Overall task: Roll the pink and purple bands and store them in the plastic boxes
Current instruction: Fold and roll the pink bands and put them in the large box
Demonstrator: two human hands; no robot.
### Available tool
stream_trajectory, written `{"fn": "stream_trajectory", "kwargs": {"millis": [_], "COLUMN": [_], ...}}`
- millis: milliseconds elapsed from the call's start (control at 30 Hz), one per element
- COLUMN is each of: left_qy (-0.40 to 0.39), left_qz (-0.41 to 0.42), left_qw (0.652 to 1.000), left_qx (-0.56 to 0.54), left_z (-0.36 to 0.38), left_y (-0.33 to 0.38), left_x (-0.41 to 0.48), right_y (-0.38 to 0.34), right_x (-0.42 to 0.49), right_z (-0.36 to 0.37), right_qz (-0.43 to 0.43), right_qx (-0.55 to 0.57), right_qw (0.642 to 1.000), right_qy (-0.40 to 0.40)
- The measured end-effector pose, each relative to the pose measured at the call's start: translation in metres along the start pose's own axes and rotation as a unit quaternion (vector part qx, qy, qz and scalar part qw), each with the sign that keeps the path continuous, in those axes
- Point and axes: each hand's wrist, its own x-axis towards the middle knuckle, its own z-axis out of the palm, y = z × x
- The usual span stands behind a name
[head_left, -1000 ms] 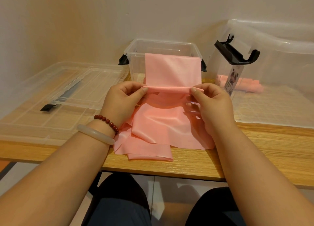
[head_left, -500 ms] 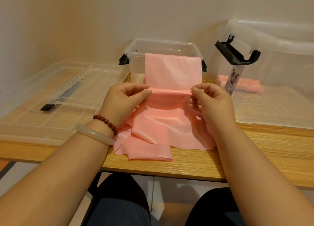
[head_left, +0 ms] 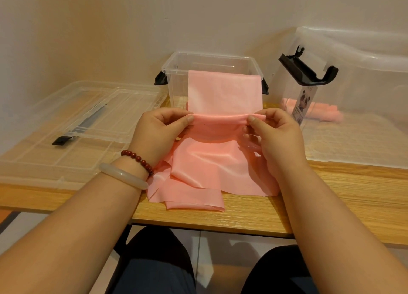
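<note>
A long pink band (head_left: 223, 95) hangs over the front rim of a small clear plastic box (head_left: 176, 60) and spills in loose folds onto the wooden table (head_left: 342, 194). My left hand (head_left: 159, 134) pinches the band's left edge at a fold in front of the box, thumb on top. My right hand (head_left: 276, 137) pinches the right edge of the same fold. Between them the fold forms a shallow horizontal roll. Rolled pink bands (head_left: 320, 112) lie inside the large clear box (head_left: 364, 57) on the right. No purple band is visible.
Two clear lids (head_left: 72, 134) lie stacked on the table at the left, with a black clip on them. The large box's black latch (head_left: 306, 70) sticks up next to the small box. A wall stands close behind. My knees show below the table's front edge.
The fold between my hands has loosened and widened slightly, and both hands have shifted a little; the band still hangs over the small box.
</note>
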Motion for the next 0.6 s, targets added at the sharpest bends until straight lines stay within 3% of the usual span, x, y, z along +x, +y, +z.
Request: {"fn": "stream_trajectory", "kwargs": {"millis": [267, 600], "left_qy": [-0.011, 0.0], "left_qz": [0.003, 0.003], "left_qw": [0.999, 1.0], "left_qx": [0.048, 0.007], "left_z": [-0.0022, 0.0002], "left_y": [-0.0012, 0.0008], "left_x": [0.0013, 0.0004], "right_y": [-0.0005, -0.0015], "right_x": [0.0005, 0.0003], "right_z": [-0.0013, -0.0002], "right_qz": [0.004, -0.033], "right_qx": [0.016, -0.003], "right_qw": [1.0, 0.999], "right_qy": [0.0, 0.009]}}
